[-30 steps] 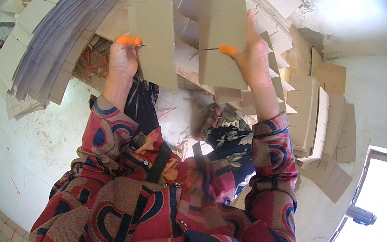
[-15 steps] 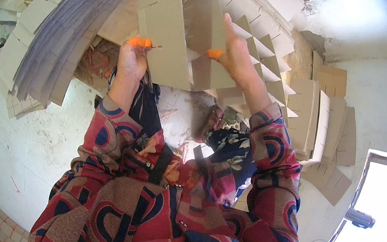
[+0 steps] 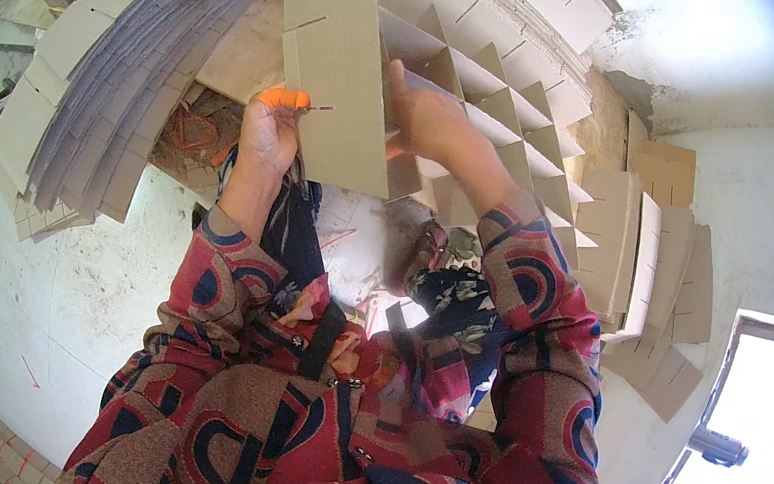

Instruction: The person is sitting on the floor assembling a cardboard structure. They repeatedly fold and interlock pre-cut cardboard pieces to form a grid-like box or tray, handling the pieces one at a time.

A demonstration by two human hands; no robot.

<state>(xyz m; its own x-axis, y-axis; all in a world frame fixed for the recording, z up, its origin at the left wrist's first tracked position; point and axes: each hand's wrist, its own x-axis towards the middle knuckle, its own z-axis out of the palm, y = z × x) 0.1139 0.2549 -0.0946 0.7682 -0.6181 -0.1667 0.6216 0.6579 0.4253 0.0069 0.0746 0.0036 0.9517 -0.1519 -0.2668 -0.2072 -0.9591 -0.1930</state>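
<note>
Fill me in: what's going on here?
A person is handling slotted cardboard. The left hand, with an orange cover on its thumb, grips the left edge of a cardboard strip. The right hand is by the strip's right edge, beside a grid of interlocked cardboard; its fingertips are partly hidden, so its grip is unclear. A big cardboard stack sits at upper left.

Tan cardboard panel (image 3: 339, 67) (slitted along left edge), left of open-celled cardboard grid (image 3: 500, 109).
</note>
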